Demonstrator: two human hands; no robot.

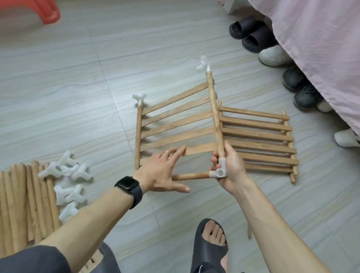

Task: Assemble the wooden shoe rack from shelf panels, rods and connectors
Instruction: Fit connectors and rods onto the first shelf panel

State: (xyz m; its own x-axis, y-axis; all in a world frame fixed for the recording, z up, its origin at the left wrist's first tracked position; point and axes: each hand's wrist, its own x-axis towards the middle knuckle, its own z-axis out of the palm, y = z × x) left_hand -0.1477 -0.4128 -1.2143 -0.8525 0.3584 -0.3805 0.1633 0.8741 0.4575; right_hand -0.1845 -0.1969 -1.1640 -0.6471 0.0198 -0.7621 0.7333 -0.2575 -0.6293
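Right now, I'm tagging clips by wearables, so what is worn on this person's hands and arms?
The left wrist carries a black smartwatch with a rectangular face and dark strap. The left hand has a thin gold-toned ring on one finger. The right hand and wrist wear nothing. Neither forearm has a sleeve, and there are no gloves.

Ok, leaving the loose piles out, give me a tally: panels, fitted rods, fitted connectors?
Panels: 2
Fitted rods: 3
Fitted connectors: 3
Total: 8
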